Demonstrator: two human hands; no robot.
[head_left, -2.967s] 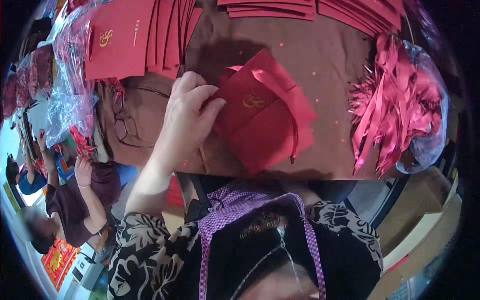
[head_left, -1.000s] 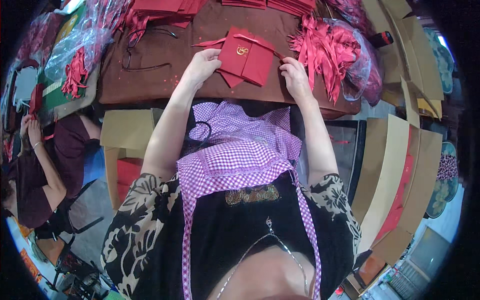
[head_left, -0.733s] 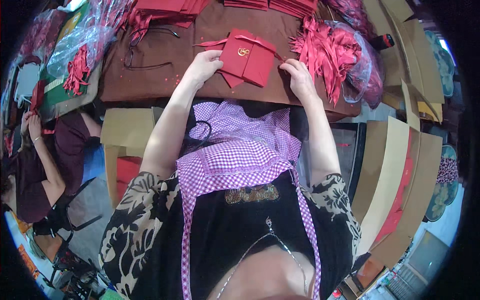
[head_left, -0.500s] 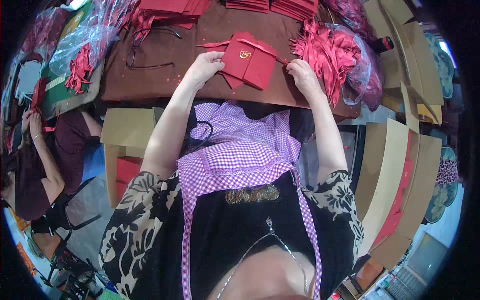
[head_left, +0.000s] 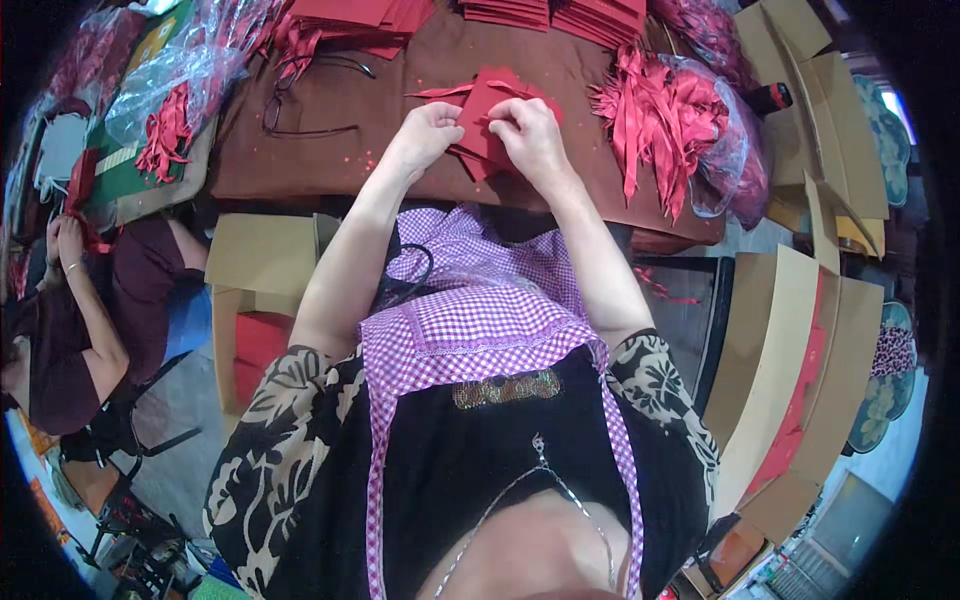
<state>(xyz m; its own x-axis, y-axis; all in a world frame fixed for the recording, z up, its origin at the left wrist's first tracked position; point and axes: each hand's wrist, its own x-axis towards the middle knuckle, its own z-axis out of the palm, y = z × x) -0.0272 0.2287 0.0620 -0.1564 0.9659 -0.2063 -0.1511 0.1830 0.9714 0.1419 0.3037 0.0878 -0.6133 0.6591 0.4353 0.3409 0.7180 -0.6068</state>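
Left hand and right hand both pinch a red paper bag between them at the upper middle of the frame, on the brown table. A heap of red ribbons lies just right of it.

Red paper bag, brown tablecloth, purple-white checked apron, prob. red ribbons.

This is looking like a small craft workshop turning out red paper bags by hand. Stacks of flat red bags are lining the far edge of a brown-covered desk, and clear plastic bags stuffed with red ribbon handles are sitting at both sides. Cardboard cartons are standing open around the desk. Another person is sitting at the left, seemingly handling ribbon too.
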